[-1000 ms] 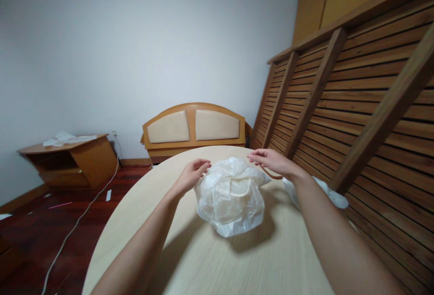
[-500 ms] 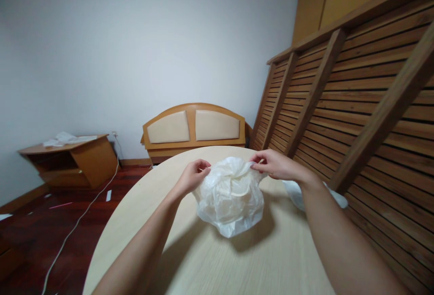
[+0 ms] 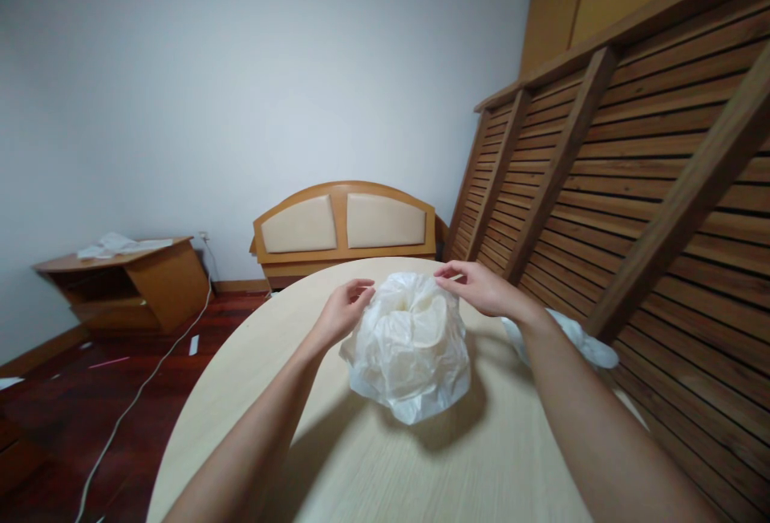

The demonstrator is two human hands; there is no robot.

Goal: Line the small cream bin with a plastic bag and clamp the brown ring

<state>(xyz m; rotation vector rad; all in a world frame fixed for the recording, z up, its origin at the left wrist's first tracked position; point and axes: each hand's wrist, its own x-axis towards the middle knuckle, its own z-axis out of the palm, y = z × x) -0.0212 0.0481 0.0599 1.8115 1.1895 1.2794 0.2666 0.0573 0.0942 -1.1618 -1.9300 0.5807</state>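
Observation:
A crumpled, translucent white plastic bag (image 3: pixel 409 346) stands on the round pale table (image 3: pixel 337 459), bunched around something rounded and pale that I cannot make out. Its upper folds sink inward at the middle. At the bag's upper left edge is my left hand (image 3: pixel 344 310), its thumb and fingertips slightly apart with no plastic visible between them. My right hand (image 3: pixel 478 286) hovers at the upper right edge, fingers stretched and parted, the tips close to or brushing the plastic.
Another white plastic bag (image 3: pixel 581 342) lies at the table's right side, partly behind my right forearm. Slatted wooden panels (image 3: pixel 662 186) lean along the right. Beyond the table stands a padded headboard (image 3: pixel 385 222). A low cabinet (image 3: pixel 162 286) and white cable (image 3: pixel 141 391) are left.
Both hands have loosened from the bag's gathered top edges. My right hand has shifted slightly left and up with its fingers spreading, and the bag's top has settled into looser folds.

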